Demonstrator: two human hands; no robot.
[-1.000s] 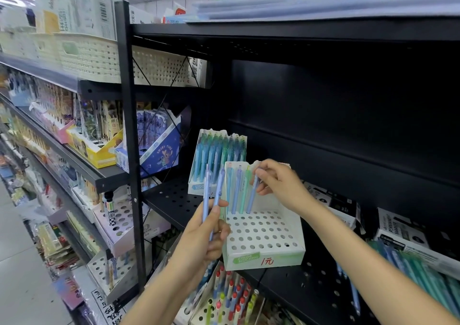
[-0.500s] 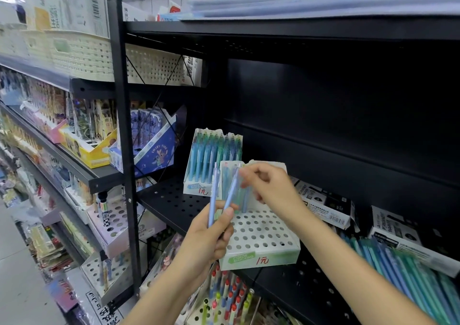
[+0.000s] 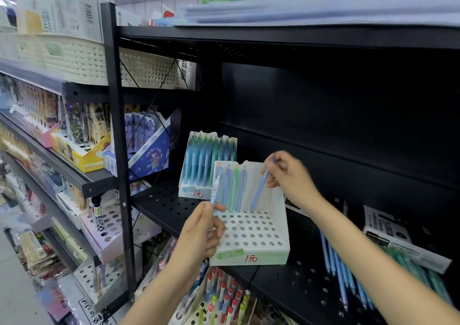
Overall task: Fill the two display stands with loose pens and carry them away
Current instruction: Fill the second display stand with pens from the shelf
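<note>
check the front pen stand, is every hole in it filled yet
No: the front pen stand has pens only in its back row, the right hand is slotting a blue pen there, and the rows of holes in front are bare.

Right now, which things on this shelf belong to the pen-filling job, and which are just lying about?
Job:
near stand
full stand
loose pens
pen in right hand
pen in left hand

Lying about:
marker boxes
blue carton
cream basket
</note>
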